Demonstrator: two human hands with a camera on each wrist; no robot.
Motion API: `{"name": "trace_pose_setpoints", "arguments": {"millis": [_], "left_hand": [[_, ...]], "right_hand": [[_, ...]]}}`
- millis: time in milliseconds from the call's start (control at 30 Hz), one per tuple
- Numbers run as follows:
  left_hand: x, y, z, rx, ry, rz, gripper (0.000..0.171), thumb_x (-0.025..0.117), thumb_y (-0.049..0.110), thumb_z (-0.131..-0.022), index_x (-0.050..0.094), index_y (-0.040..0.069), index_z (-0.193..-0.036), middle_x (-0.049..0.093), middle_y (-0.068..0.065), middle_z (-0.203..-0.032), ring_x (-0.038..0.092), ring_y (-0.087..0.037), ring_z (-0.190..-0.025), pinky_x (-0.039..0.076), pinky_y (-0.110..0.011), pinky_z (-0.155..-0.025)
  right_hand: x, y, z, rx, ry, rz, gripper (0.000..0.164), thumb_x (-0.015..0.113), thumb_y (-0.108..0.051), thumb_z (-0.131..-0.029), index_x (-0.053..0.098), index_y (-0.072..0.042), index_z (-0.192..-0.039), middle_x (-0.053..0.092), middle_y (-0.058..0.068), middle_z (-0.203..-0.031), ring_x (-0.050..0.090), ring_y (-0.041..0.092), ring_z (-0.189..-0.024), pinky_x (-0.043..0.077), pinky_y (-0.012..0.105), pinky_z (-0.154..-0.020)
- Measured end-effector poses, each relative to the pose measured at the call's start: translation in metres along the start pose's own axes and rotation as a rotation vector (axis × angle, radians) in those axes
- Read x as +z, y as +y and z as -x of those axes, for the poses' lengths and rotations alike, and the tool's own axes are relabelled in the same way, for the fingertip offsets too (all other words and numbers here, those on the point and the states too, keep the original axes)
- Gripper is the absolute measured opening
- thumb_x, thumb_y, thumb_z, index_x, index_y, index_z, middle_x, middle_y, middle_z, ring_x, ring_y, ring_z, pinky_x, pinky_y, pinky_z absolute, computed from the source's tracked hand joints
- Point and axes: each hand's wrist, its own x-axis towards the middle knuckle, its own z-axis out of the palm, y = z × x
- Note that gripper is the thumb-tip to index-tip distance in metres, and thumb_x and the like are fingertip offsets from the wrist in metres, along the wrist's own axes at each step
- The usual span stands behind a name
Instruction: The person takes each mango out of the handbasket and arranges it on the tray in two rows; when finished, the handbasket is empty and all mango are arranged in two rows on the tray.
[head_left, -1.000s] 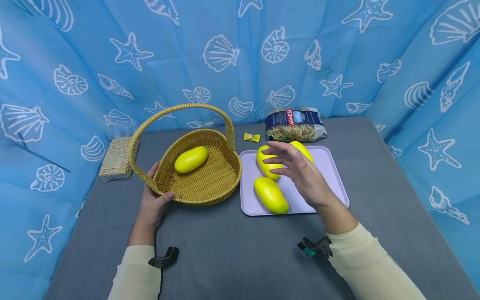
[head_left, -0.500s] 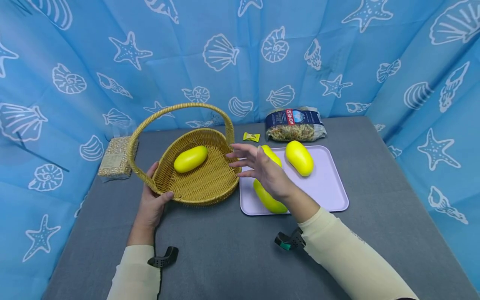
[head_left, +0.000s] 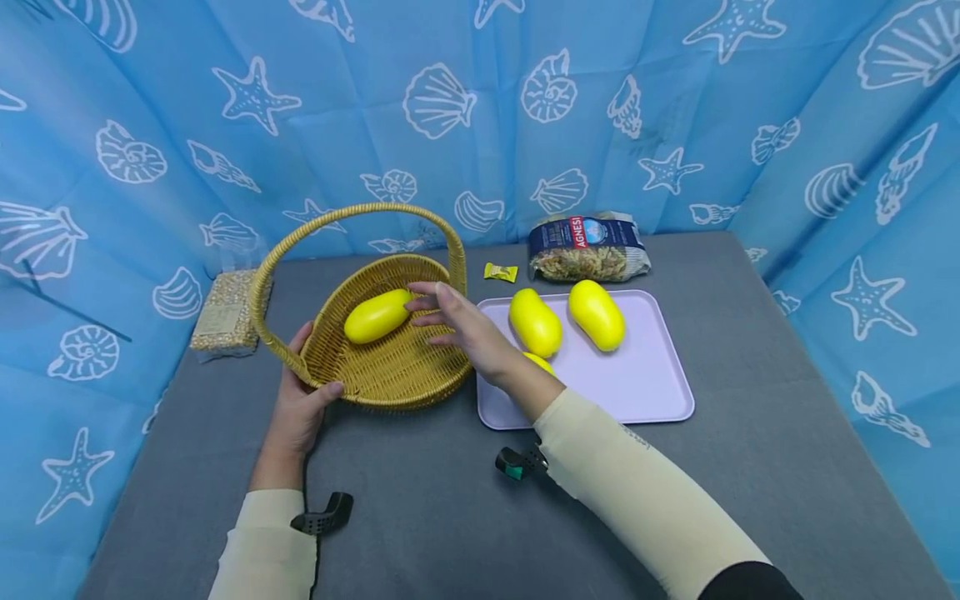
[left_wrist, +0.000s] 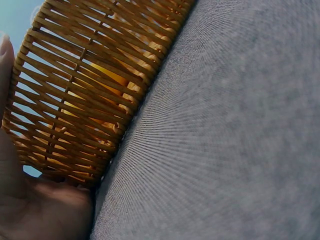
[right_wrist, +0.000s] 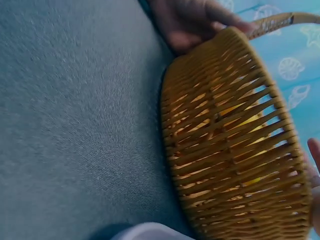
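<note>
My left hand (head_left: 300,412) grips the left rim of a tan wicker basket (head_left: 397,371), thumb on the near edge. One smooth yellow mango-like fruit (head_left: 373,318) lies inside. Over the basket's right side reaches my right hand (head_left: 472,333), fingers loosely extended and holding nothing; its fingertips overlap the fruit's right end, and contact cannot be judged. On the lilac tray (head_left: 645,383) are two similar yellow fruits in plain sight, the left one (head_left: 536,323) and the right one (head_left: 596,315). A third (head_left: 542,362) is mostly hidden by my right forearm. In the left wrist view, the wicker wall (left_wrist: 85,95) rises beside my palm.
A pasta packet (head_left: 588,247) stands behind the tray, with a small yellow wrapped sweet (head_left: 500,272) to its left. Left of the basket lies a clear bag of grains (head_left: 227,315). Behind the grey table (head_left: 420,517) hangs a blue shell-patterned curtain (head_left: 330,100).
My right hand has moved left from above the tray to above the basket, fingers extended throughout. The tray fruits near the back have come into view. My left hand keeps its hold on the basket.
</note>
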Motion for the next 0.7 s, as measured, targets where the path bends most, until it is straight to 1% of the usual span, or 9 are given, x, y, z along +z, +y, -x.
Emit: {"name": "trace_pose_setpoints", "arguments": {"millis": [67,133,167,233,300,400,500,633,700], "left_hand": [[0.000,0.000,0.000,-0.004,0.003,-0.008,0.099,0.077,-0.009,-0.098,0.020,0.015,-0.176,0.027,-0.025,-0.171,0.043,-0.038,-0.145,0.052,-0.031,-0.104],[0.000,0.000,0.000,-0.008,0.006,-0.012,0.099,0.074,-0.012,-0.098,0.020,0.015,-0.176,0.027,-0.024,-0.171,0.042,-0.038,-0.146,0.052,-0.031,-0.104],[0.000,0.000,0.000,-0.010,0.007,-0.013,0.098,0.073,-0.014,-0.098,0.020,0.015,-0.175,0.027,-0.024,-0.171,0.042,-0.038,-0.146,0.052,-0.031,-0.104],[0.000,0.001,0.000,-0.012,0.011,-0.020,0.098,0.071,-0.017,-0.097,0.021,0.016,-0.175,0.027,-0.023,-0.171,0.042,-0.038,-0.146,0.052,-0.030,-0.104],[-0.001,0.001,-0.001,-0.013,0.014,-0.022,0.098,0.069,-0.019,-0.097,0.021,0.016,-0.175,0.027,-0.023,-0.172,0.041,-0.038,-0.147,0.052,-0.030,-0.104],[-0.001,0.001,-0.002,-0.011,0.017,-0.029,0.098,0.067,-0.021,-0.096,0.022,0.016,-0.175,0.028,-0.023,-0.171,0.042,-0.037,-0.146,0.052,-0.030,-0.104],[-0.001,0.001,-0.002,-0.006,0.014,-0.034,0.097,0.066,-0.021,-0.097,0.021,0.015,-0.175,0.028,-0.023,-0.171,0.042,-0.037,-0.146,0.051,-0.030,-0.105],[-0.001,0.000,-0.002,-0.003,0.010,-0.034,0.097,0.069,-0.018,-0.098,0.021,0.015,-0.175,0.028,-0.025,-0.171,0.043,-0.037,-0.146,0.052,-0.030,-0.104],[0.000,0.000,-0.002,-0.006,0.003,-0.036,0.097,0.069,-0.017,-0.099,0.021,0.016,-0.176,0.027,-0.026,-0.170,0.042,-0.038,-0.146,0.052,-0.030,-0.105]], "right_hand": [[0.002,0.005,-0.008,0.003,0.019,0.012,0.086,0.033,-0.070,-0.111,0.042,-0.004,-0.165,0.052,0.023,-0.154,0.051,0.046,-0.140,0.043,0.067,-0.111],[0.003,0.008,-0.015,0.001,0.028,0.024,0.073,0.032,-0.055,-0.115,0.042,-0.004,-0.165,0.051,0.026,-0.155,0.048,0.050,-0.141,0.041,0.069,-0.111],[0.005,0.009,-0.019,-0.003,0.030,0.036,0.069,0.032,-0.051,-0.116,0.042,-0.003,-0.164,0.050,0.027,-0.155,0.046,0.052,-0.141,0.040,0.071,-0.111],[0.008,0.012,-0.027,-0.006,0.040,0.084,0.064,0.035,-0.045,-0.117,0.042,-0.002,-0.164,0.049,0.026,-0.156,0.047,0.051,-0.140,0.041,0.070,-0.110],[0.011,0.015,-0.034,-0.013,0.050,0.154,0.062,0.038,-0.042,-0.117,0.042,-0.001,-0.163,0.048,0.024,-0.158,0.048,0.047,-0.140,0.042,0.064,-0.111],[0.014,0.019,-0.044,-0.021,0.065,0.263,0.061,0.041,-0.041,-0.117,0.043,-0.001,-0.164,0.048,0.018,-0.160,0.050,0.035,-0.142,0.044,0.049,-0.113],[0.017,0.021,-0.052,-0.026,0.065,0.343,0.063,0.045,-0.044,-0.117,0.043,-0.002,-0.164,0.048,0.014,-0.162,0.045,0.025,-0.147,0.037,0.039,-0.119],[0.019,0.023,-0.058,0.011,0.037,0.449,0.070,0.052,-0.052,-0.114,0.040,-0.008,-0.167,0.042,0.006,-0.169,0.037,0.020,-0.154,0.030,0.039,-0.123],[0.018,0.025,-0.059,0.037,0.012,0.517,0.074,0.058,-0.055,-0.111,0.040,-0.012,-0.169,0.040,0.002,-0.170,0.035,0.018,-0.156,0.029,0.040,-0.124]]}}
